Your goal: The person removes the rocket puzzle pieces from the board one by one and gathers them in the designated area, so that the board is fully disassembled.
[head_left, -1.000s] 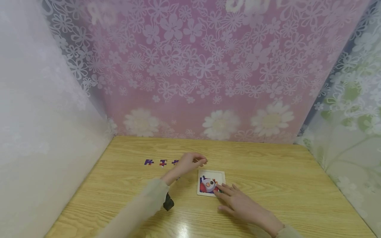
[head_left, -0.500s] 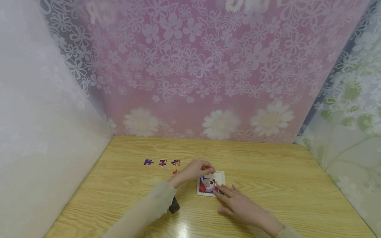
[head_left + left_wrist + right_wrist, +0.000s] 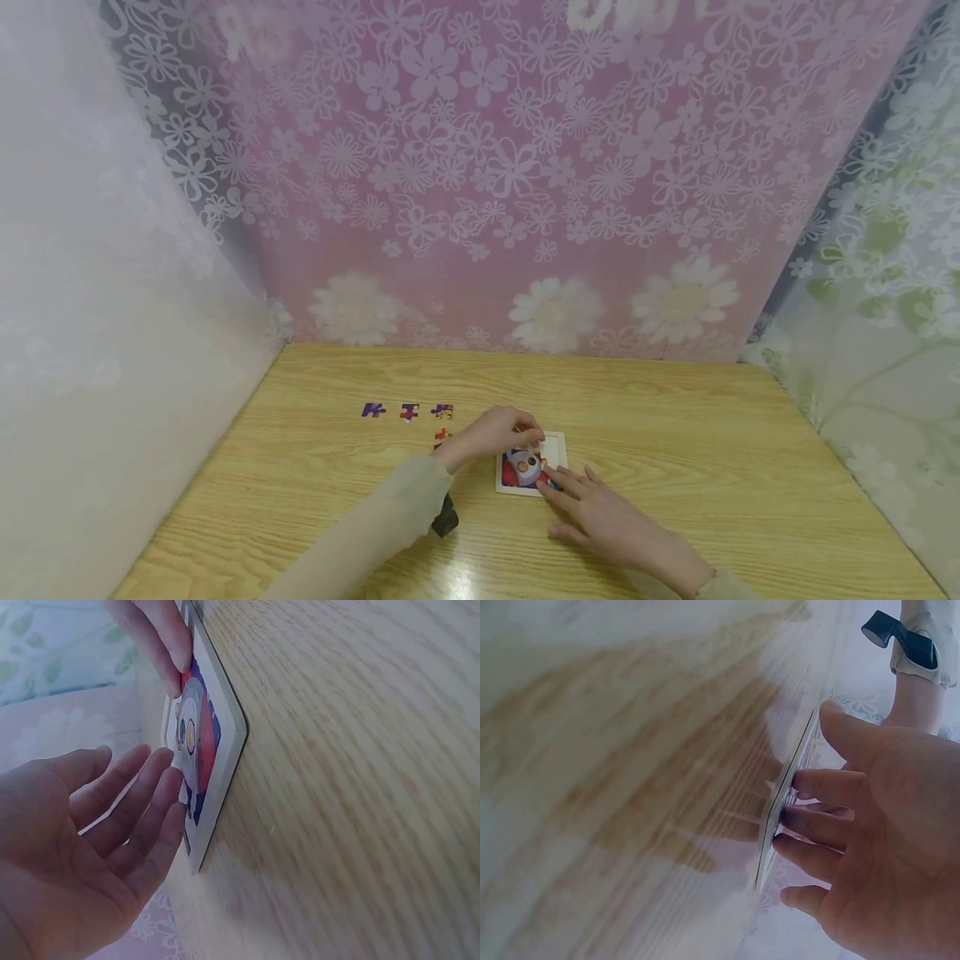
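Plainly, we are looking at a jigsaw being put together. At the left of the head view, a row of three puzzle pieces (image 3: 409, 412) lies on the table (image 3: 675, 417), with more pieces below it, partly hidden by the left wrist. Near the lower centre, the left hand (image 3: 497, 432) is over the tray's upper left corner; its fingers bend loosely, thumb apart, and we cannot tell whether a piece is under the fingertips. Just right of it sits the tray (image 3: 566, 450), part-filled with an animal picture (image 3: 523, 468). At lower right, the right hand (image 3: 611, 521), fingers straight and spread, touches the tray's near edge. We judge the step to be seating a piece; next calls for lining up its tabs and pressing. Pale letter-like marks (image 3: 637, 12) top the backdrop (image 3: 480, 167), too blurred and cropped to read.
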A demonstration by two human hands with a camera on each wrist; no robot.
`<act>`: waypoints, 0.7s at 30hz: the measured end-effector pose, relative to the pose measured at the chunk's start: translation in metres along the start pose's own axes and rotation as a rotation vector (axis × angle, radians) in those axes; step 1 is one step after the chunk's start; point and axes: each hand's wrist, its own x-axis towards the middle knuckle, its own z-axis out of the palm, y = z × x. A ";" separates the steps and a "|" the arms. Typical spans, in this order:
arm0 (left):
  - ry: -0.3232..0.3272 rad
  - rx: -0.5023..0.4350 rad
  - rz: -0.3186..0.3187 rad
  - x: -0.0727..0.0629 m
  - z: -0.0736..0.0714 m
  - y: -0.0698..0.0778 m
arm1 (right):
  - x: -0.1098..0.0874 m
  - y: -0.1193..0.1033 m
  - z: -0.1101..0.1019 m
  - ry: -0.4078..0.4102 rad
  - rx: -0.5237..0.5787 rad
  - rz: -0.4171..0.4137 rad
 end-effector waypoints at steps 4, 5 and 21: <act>0.001 -0.009 -0.017 0.002 0.002 0.001 | 0.000 -0.001 -0.002 -0.006 0.002 0.000; 0.000 -0.009 -0.022 0.003 0.003 0.001 | 0.000 -0.001 -0.002 -0.008 0.005 0.001; 0.014 0.062 -0.047 0.004 0.003 0.009 | 0.000 -0.003 -0.003 -0.010 -0.003 0.011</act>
